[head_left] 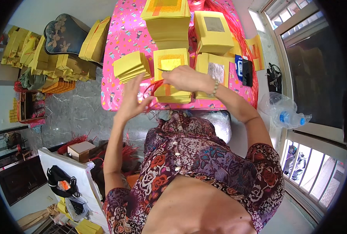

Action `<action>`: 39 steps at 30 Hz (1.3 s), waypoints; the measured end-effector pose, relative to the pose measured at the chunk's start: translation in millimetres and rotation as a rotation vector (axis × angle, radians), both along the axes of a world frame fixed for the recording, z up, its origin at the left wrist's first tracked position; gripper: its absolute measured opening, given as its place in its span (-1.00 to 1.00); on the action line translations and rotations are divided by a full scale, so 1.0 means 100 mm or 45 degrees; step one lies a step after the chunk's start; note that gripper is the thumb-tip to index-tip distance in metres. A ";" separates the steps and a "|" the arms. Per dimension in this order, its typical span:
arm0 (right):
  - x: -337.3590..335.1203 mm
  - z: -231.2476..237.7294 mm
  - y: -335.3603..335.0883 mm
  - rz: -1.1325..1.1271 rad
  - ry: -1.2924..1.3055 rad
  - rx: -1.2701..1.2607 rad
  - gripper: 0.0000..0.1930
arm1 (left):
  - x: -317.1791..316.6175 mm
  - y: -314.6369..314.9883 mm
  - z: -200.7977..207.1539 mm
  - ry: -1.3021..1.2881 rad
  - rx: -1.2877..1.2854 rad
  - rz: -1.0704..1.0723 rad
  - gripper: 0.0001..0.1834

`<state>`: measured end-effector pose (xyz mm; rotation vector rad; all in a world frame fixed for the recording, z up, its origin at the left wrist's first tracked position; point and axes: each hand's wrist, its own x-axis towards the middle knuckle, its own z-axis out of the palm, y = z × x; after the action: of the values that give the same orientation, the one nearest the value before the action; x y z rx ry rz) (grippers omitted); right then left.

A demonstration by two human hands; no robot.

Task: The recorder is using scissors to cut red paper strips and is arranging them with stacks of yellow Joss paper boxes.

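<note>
My right hand (191,81) is closed over a stack of yellow paper (173,97). A red strip (152,89) runs in a curve from its fingers toward the left. A thin dark pointed tip (162,70) pokes out beside those fingers; I cannot make out the rest of it. My left hand (130,99) is raised at the table's near edge, fingers stretched and thumb apart, close to the strip's curve. On the stack's top is an orange and gold panel (170,62). Just left lies a fanned pile of yellow paper (130,66).
A pink patterned cloth (111,91) covers the table. Taller yellow stacks (167,33) stand farther back, and red strips (241,35) trail down the right side. A black phone (247,73) lies near the right edge. Left of the table is a cushioned chair (64,35).
</note>
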<state>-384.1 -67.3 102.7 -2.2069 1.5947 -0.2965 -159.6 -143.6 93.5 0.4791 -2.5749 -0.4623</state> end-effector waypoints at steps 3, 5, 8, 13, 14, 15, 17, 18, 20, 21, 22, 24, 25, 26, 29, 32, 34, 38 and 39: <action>0.21 0.06 -0.05 0.052 -0.030 -0.045 -0.84 | -0.32 0.20 -0.18 0.104 0.475 -0.004 -0.56; 0.18 0.10 -0.07 0.036 -0.143 -0.008 -0.82 | -0.32 0.19 -0.22 -0.170 0.485 0.090 -0.65; 0.02 -0.03 0.03 0.029 -0.056 0.065 -0.78 | -0.22 0.11 -0.33 -0.369 0.384 0.131 -0.80; -0.12 -0.05 0.13 -0.029 -0.077 0.199 -0.74 | -0.10 0.10 -0.34 -0.351 0.436 0.052 -0.86; -0.12 -0.10 0.15 -0.042 -0.052 0.158 -0.74 | -0.13 0.09 -0.34 -0.353 0.437 0.050 -0.86; -0.10 -0.08 0.15 -0.042 -0.054 0.159 -0.74 | -0.17 0.08 -0.32 -0.256 0.452 -0.041 -0.85; -0.04 -0.04 0.13 -0.054 0.033 0.226 -0.74 | -0.24 0.13 -0.24 -0.109 0.656 -0.146 -0.80; -0.01 -0.04 0.13 -0.055 0.033 0.226 -0.74 | -0.29 0.16 -0.25 -0.109 0.656 -0.146 -0.80; 0.04 -0.06 0.12 0.035 -0.066 0.059 -0.71 | -0.38 0.18 -0.26 -0.235 0.818 -0.119 -0.82; 0.04 -0.01 0.11 0.038 -0.066 0.058 -0.71 | -0.40 0.20 -0.29 -0.074 0.777 -0.107 -0.81; 0.02 0.06 0.09 -0.014 -0.115 0.091 -0.70 | -0.38 0.19 -0.30 -0.073 0.776 -0.104 -0.81; -0.02 0.15 0.07 -0.060 -0.165 0.122 -0.69 | -0.32 0.16 -0.27 -0.073 0.809 0.010 -0.82; -0.08 0.17 0.10 -0.135 -0.208 0.012 -0.68 | -0.29 0.15 -0.26 -0.050 0.799 0.080 -0.81; -0.15 0.18 0.12 -0.208 -0.252 -0.098 -0.66 | -0.26 0.13 -0.28 -0.048 0.797 0.088 -0.81; -0.29 0.00 0.11 -0.308 -0.375 -0.256 -0.72 | -0.20 0.13 -0.37 0.272 1.151 0.226 -0.74; -0.19 -0.08 0.06 -0.397 -0.424 -0.414 -0.80 | -0.29 0.20 -0.35 0.357 1.357 0.311 -0.73; 0.03 -0.23 0.04 -0.767 -0.909 -0.403 -0.82 | -0.38 0.25 -0.39 0.416 1.378 0.293 -0.73; 0.35 -0.22 -0.04 -0.840 -2.004 -0.079 -0.82 | -0.54 0.38 -0.41 0.466 1.292 0.295 -0.74; 0.36 -0.23 -0.06 -0.858 -1.934 -0.116 -0.82 | -0.57 0.41 -0.41 0.439 1.232 0.314 -0.73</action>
<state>-347.6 -73.1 80.1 -0.7331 1.1863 -1.6947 -216.2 -102.9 52.7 0.9136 -1.7894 -1.5412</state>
